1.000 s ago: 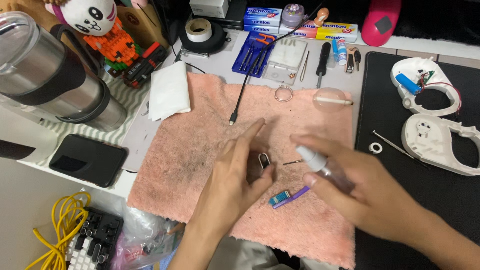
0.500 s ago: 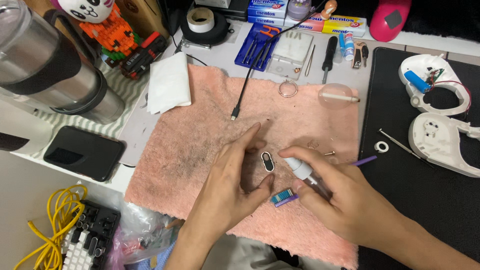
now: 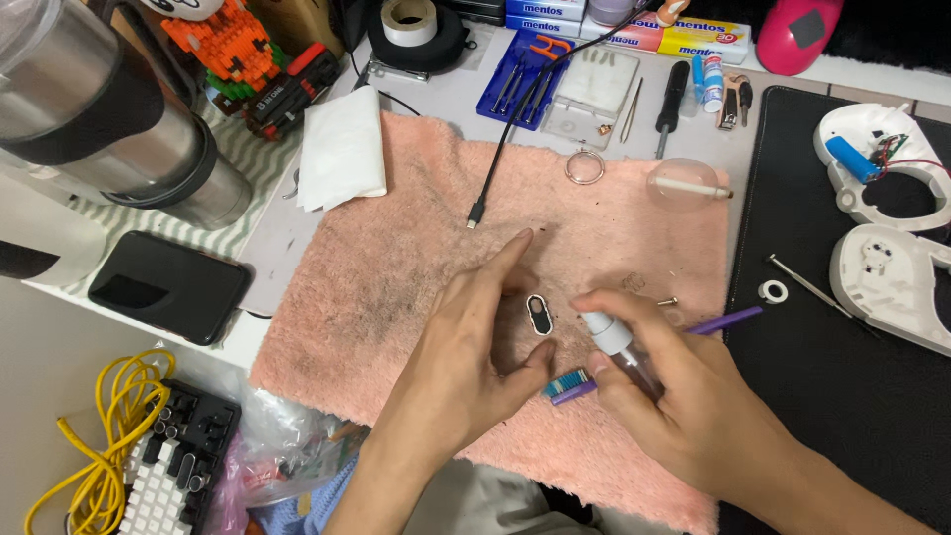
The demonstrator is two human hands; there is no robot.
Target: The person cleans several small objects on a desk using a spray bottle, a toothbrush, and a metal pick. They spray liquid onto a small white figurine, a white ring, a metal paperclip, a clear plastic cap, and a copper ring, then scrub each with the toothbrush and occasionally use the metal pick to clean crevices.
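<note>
Centrally, on the soiled pink terry towel spread over the table, lies a small black oval part with a white rim. Left hand: fingers loosely spread, empty, just beside it. Right hand: closed around a small clear spray bottle and a purple-handled brush.

One camera on the head looks steeply down, close above the desk, with both hands near the lower edge.
</note>
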